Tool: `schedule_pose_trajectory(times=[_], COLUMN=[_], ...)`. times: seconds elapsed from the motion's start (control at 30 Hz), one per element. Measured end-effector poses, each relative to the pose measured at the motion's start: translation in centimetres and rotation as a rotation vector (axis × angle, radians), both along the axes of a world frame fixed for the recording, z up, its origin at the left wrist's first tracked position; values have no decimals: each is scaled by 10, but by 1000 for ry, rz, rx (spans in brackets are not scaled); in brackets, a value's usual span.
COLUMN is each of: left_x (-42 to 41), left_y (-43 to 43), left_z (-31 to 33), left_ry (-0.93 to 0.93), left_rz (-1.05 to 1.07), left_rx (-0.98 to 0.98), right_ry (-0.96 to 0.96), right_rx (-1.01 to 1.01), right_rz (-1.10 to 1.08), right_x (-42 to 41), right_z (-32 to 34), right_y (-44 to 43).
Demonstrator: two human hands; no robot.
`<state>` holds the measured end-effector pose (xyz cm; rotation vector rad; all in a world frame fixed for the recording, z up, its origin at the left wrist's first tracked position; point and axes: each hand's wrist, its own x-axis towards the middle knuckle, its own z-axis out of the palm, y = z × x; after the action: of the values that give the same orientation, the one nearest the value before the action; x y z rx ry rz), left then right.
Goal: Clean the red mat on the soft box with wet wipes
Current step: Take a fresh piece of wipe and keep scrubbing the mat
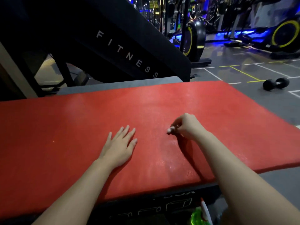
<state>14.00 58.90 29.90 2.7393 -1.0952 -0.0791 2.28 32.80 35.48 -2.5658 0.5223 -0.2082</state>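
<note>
Lettering "FITNESS" reads on the black slanted pad (129, 57). We note left hand (118, 148) spread flat on the red mat (65, 127) atop the soft box (162, 207), its print cut off. Right hand (186, 127) curls, fingertips (169, 131) blurred; we cannot tell if it pinches anything.

Single head-worn view, forward and down, close over the red mat (146, 111), gym floor (243, 73) beyond.

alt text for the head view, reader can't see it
A person's left hand rests flat on a red mat atop a black soft box, while the right hand beside it has fingertips pinched together. A dumbbell lies beyond.
</note>
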Motion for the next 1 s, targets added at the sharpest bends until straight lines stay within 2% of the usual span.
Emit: schedule_pose_trajectory(times=[0.07,0.13,0.27,0.37,0.43,0.53,0.6,0.87,0.93,1.0], left_x=[5,13,46,77,97,113,120,124,123,122], left_y=[0,0,-17,-32,-35,-35,-37,-37,-37,-37], left_z=[5,15,25,26,21,6,-6,-8,-9,-8], left_ry=[-46,-117,-207,-312,-296,-193,-157,-104,-103,-91], left_rz=[-15,-44,-59,-48,-6,108,100,68,66,75], left_rx=[36,60,-21,42,38,-44,-37,-10,-5,-2], right_ry=[157,232,-6,-125,-92,69,145,-193,-187,-71], right_rx=[59,67,1,4,58,55,51,-25,-43,-40], right_rz=[84,125,-33,-82,-78,22,77,-132,-111,-29], right_x=[-7,-10,19,43,42,21,8,67,71,67], right_z=[10,12,-7,-18,-14,-2,3,-31,-30,-16], right_y=[-5,-12,-11,-5,-10,-24,-30,-24,-27,-35])
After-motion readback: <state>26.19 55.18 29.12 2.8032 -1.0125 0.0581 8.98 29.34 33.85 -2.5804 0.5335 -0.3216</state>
